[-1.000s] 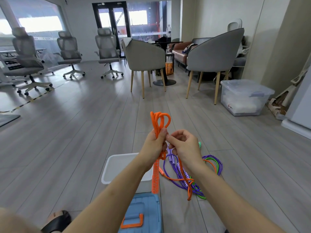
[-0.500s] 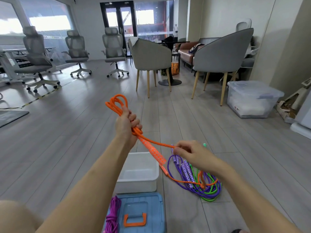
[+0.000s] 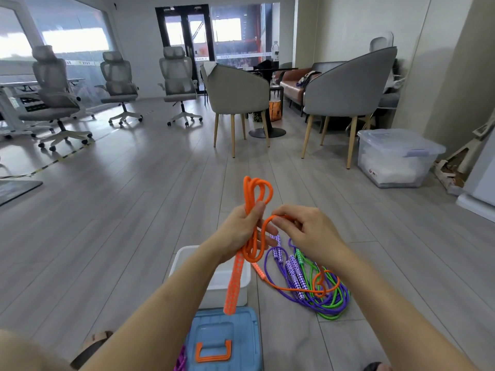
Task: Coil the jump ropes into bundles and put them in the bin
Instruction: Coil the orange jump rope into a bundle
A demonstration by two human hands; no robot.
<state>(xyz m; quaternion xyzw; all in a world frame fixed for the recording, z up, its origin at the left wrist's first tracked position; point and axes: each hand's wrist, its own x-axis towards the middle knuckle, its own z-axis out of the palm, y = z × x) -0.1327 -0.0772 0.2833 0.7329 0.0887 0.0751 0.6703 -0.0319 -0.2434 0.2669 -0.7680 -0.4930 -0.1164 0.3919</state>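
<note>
Grey plank flooring carries an open white plastic bin point(image 3: 179, 259); above it the left hand point(image 3: 238, 234) clenches the half-coiled orange jump rope point(image 3: 255, 226), the right hand point(image 3: 305, 231) pinching its next loop, likely to wrap on.

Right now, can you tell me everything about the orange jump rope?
The orange jump rope is a smooth, rubbery-looking cord with patterned orange handles. The left hand grips several coiled loops, which stick up above the fist. One handle hangs straight down from that hand, in front of the white bin. The right hand pinches the next loop beside it. The rest trails down to the floor, where its other handle lies, and crosses the purple and green ropes.
</note>
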